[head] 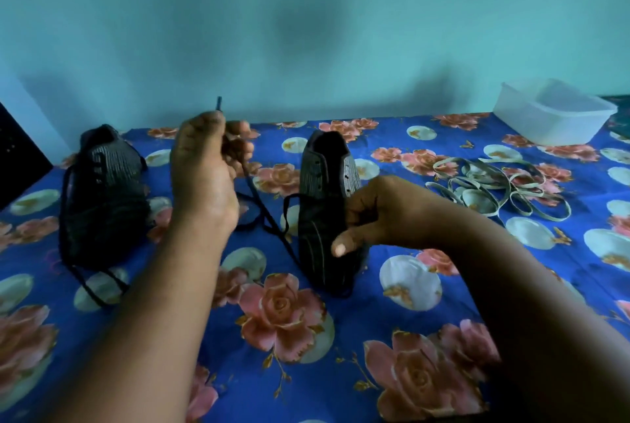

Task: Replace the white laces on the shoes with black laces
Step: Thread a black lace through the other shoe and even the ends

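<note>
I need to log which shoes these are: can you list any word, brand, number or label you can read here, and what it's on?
None can be read.
Left shoe: dark striped upper, no legible mark.
Right shoe, gripped by the right hand: none visible.
Plastic container: plain, no label.
Tablecloth: roses and circles only, no text.
Dark object at left edge: only faint dots.

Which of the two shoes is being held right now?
The shoe on the right, gripped by the right hand. The left shoe sits untouched on the cloth, while the left hand pulls up a black lace.
</note>
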`<act>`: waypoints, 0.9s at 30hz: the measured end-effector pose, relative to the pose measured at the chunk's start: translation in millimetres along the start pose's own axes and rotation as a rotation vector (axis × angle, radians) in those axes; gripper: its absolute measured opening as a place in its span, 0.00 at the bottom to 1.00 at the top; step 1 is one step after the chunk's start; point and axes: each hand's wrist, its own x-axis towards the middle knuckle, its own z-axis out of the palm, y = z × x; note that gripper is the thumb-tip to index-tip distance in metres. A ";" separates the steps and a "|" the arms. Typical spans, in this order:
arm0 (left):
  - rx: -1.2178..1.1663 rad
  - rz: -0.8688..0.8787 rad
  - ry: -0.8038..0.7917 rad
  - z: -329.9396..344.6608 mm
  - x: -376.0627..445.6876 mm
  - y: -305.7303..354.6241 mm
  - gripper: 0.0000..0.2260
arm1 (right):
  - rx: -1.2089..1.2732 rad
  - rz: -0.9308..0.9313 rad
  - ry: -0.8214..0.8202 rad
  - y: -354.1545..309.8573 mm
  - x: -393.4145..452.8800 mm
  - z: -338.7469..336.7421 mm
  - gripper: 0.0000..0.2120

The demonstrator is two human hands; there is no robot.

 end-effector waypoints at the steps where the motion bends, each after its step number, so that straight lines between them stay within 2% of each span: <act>1: -0.041 0.018 0.136 -5.3 6.3 2.3 0.03 | -0.044 -0.001 -0.039 -4.5 -0.9 1.0 0.19; 4: -0.024 0.046 0.456 -22.1 18.4 8.3 0.06 | -0.079 -0.046 -0.067 -11.9 -0.1 9.4 0.14; 7: 0.047 0.089 0.567 -27.5 24.2 12.3 0.07 | 0.046 -0.072 0.062 -13.8 2.8 18.0 0.13; 8: 0.096 0.108 0.531 -26.3 24.5 11.8 0.05 | 0.086 -0.079 0.141 -14.4 4.4 21.8 0.13; 10: 0.181 0.143 0.349 -21.4 20.2 8.1 0.04 | 0.083 -0.091 0.233 -16.6 6.9 26.9 0.12; 11: 0.216 0.133 0.235 -16.5 15.5 6.1 0.04 | 0.038 -0.103 0.221 -17.4 7.0 27.5 0.12; 13: 0.280 0.068 0.078 -6.0 4.2 3.9 0.05 | -0.004 -0.111 0.098 -17.0 2.9 22.1 0.10; 15: 0.317 -0.015 0.020 0.2 -2.9 3.5 0.06 | 0.033 -0.084 -0.031 -12.7 -3.3 11.0 0.11; 18: 0.354 -0.127 -0.070 2.2 -5.0 2.9 0.07 | -0.029 -0.136 -0.059 -7.7 -4.8 5.1 0.16; 21: 0.451 -0.140 -0.179 4.5 -9.8 0.7 0.04 | 0.001 -0.241 -0.065 -5.3 -2.6 9.2 0.13; 23: 0.485 -0.137 -0.226 6.6 -13.6 0.5 0.03 | 0.045 -0.229 -0.085 -3.4 -3.1 7.4 0.13; 27: 0.486 -0.140 -0.201 5.5 -11.8 -0.5 0.05 | 0.016 -0.241 -0.104 1.8 -4.1 3.1 0.14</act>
